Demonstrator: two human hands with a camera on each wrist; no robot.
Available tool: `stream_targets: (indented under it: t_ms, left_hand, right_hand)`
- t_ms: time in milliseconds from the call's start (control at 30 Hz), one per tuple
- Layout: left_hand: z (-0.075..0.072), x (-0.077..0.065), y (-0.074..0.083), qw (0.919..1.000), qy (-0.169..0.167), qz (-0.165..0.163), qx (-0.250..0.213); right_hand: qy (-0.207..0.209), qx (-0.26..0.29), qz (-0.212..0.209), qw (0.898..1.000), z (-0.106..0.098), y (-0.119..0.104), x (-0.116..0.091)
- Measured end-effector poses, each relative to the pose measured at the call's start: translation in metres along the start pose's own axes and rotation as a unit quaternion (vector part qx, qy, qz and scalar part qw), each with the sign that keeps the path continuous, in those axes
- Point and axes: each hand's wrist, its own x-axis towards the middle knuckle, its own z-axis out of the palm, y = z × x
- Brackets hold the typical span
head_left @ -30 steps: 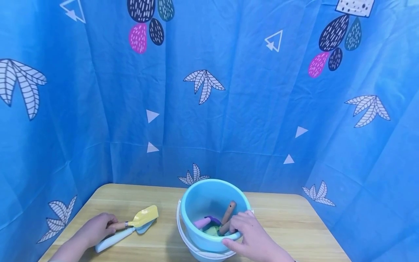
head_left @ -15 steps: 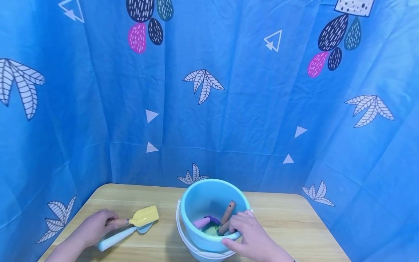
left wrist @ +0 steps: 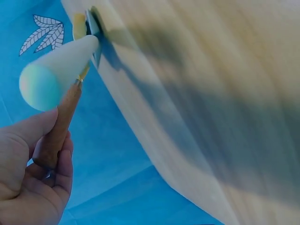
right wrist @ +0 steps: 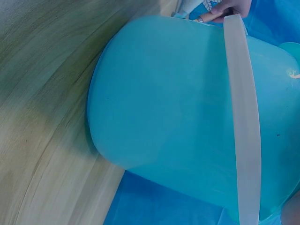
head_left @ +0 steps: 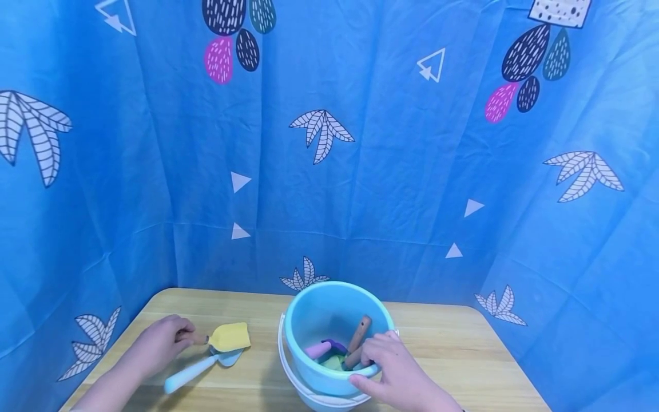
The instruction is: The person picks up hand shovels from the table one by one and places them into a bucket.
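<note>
My left hand (head_left: 162, 342) grips the wooden handle of a yellow toy shovel (head_left: 230, 337) at the left of the table. Its yellow blade overlaps the blade of a light blue trowel (head_left: 191, 375), whose thick pale handle points toward me. In the left wrist view, thumb and fingers wrap the wooden handle (left wrist: 58, 129), with the trowel handle (left wrist: 61, 70) right beside it. My right hand (head_left: 401, 372) holds the near right rim of a light blue bucket (head_left: 337, 297), fingers over the edge and thumb outside. Inside lie wooden handles (head_left: 359, 333), a pink handle (head_left: 317, 350) and a green piece (head_left: 333, 363).
The bucket's white carrying handle (right wrist: 244, 117) hangs down along its near side. A wood-grain table (head_left: 453, 343) with rounded corners bears everything. Blue patterned cloth (head_left: 386, 171) closes off the back and both sides.
My left hand has risen slightly and shifted right with the yellow shovel's handle, apart from the trowel handle, which has swung a little right. My right hand stays on the bucket rim.
</note>
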Motion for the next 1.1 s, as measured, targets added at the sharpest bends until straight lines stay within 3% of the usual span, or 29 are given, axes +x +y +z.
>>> stream_targets:
  t_ms: [700, 1100]
  left_hand:
    - [-0.01, 0.006, 0.026, 0.999, 0.044, 0.011, -0.002]
    - [-0.012, 0.007, 0.039, 0.9972, 0.072, 0.017, 0.004]
  right_hand:
    - [-0.008, 0.005, 0.021, 1.0, -0.001, -0.002, 0.0]
    - [-0.004, -0.002, 0.011, 1.0, 0.0, 0.003, -0.001]
